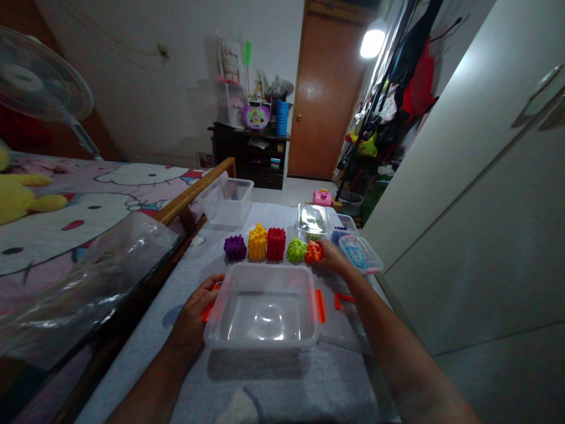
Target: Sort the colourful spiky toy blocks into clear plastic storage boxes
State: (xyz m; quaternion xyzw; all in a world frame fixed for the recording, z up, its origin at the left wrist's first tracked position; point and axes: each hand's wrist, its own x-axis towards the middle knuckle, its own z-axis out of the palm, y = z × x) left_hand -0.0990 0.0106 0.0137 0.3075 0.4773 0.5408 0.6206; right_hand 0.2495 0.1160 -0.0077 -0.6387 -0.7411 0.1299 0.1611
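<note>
A clear plastic box [265, 272] with orange side clips sits in front of me with no lid on, and nothing shows inside. At its left side, my left hand [194, 309] is closed round the edge and clip. Beyond the box, my right hand [330, 257] grips a bumpy orange block cluster [313, 252], its fingertips partly hidden behind it. Beside that stands a lime green cluster [296, 249]. Further left in the row are a red block stack [276, 244], a yellow block stack [257, 242] and a purple block stack [235, 248].
An open clear bin [227, 203] stands at the back left. Back right are a clear container [312, 219], another holding purple pieces [342, 229] and a lidded box with blue pieces [359, 253]. A clear lid with an orange clip [343, 300] lies under my right forearm.
</note>
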